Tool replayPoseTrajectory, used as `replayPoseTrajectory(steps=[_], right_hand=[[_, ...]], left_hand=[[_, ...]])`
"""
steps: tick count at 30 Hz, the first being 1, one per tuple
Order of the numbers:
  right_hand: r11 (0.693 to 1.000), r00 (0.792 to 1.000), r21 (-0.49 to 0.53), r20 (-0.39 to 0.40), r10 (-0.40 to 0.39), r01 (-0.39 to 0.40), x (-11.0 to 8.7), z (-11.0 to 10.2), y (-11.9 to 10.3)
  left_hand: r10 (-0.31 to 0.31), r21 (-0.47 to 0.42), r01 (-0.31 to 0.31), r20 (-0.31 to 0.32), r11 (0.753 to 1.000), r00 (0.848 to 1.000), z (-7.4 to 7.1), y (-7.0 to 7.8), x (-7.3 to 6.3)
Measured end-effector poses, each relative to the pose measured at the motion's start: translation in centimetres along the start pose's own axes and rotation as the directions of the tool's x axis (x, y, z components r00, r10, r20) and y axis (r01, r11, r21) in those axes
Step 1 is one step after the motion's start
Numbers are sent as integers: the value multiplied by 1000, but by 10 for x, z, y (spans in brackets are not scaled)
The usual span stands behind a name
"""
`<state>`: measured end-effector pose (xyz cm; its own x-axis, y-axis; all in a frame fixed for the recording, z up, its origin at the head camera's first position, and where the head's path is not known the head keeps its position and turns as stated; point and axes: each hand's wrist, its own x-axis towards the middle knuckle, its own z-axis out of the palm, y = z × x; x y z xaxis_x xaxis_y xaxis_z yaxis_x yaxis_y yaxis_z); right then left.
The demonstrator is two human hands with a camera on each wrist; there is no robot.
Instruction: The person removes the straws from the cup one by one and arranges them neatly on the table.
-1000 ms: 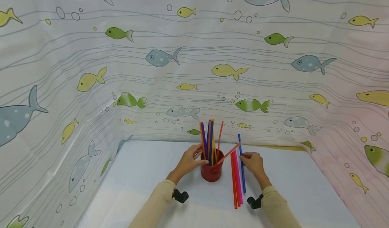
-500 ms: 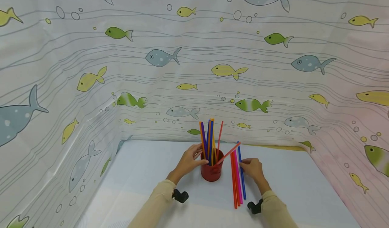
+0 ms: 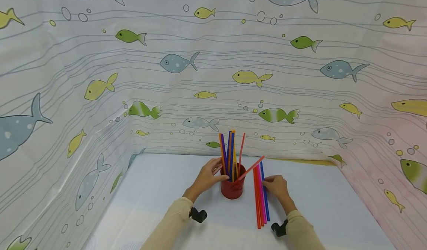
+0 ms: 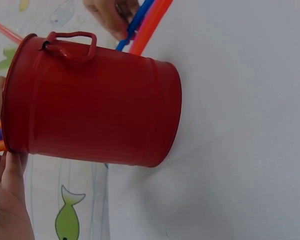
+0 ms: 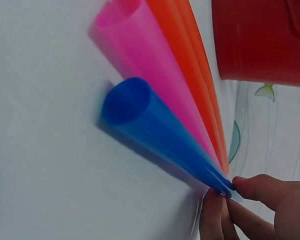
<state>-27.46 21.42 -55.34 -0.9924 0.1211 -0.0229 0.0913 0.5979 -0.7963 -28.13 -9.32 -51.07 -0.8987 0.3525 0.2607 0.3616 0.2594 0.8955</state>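
Visible at far left and continuing across the rear to far right: white sheet (image 3: 50, 61) printed with blue, green and yellow fish. Spread before it: white counter (image 3: 156, 183). Next, entering from below: beige long sleeve (image 3: 170, 224) with black device (image 3: 199, 215) at the wrist. Extended from that sleeve: left grip (image 3: 207, 176), a bare hand, curled about the rim of a red cylindrical cup (image 3: 232, 191) with glossy wall and loop handle (image 4: 72, 35); thumb across the near side. Stood upright on the counter: the same cup. Contained in it, left to right: near-vertical cluster of slim plastic tubes in orange, purple, blue and yellow (image 3: 232, 150); thin coral-red tube (image 3: 242, 146), leaning slightly right; second coral-red tube (image 3: 252, 166), tilted well right beyond the rim. Laid lengthwise, just right of the cup: two orange-red plastic tubes (image 3: 257, 205), then one magenta plastic tube (image 3: 262, 202). Pinched between thumb and fingertips of the right grip (image 3: 277, 186): loose blue plastic tube (image 3: 266, 205), just right of the magenta tube, nearly parallel; contact with the counter not determinable. At far right: second black device (image 3: 279, 228), second beige sleeve (image 3: 303, 229).
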Motion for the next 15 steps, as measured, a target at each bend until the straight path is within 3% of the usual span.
replayPoseTrajectory(steps=[15], right_hand=[[1000, 1000, 8, 4, -5, 5, 1, 0, 1]], left_hand=[[-4, 2, 4, 2, 1000, 1000, 0, 2, 1]])
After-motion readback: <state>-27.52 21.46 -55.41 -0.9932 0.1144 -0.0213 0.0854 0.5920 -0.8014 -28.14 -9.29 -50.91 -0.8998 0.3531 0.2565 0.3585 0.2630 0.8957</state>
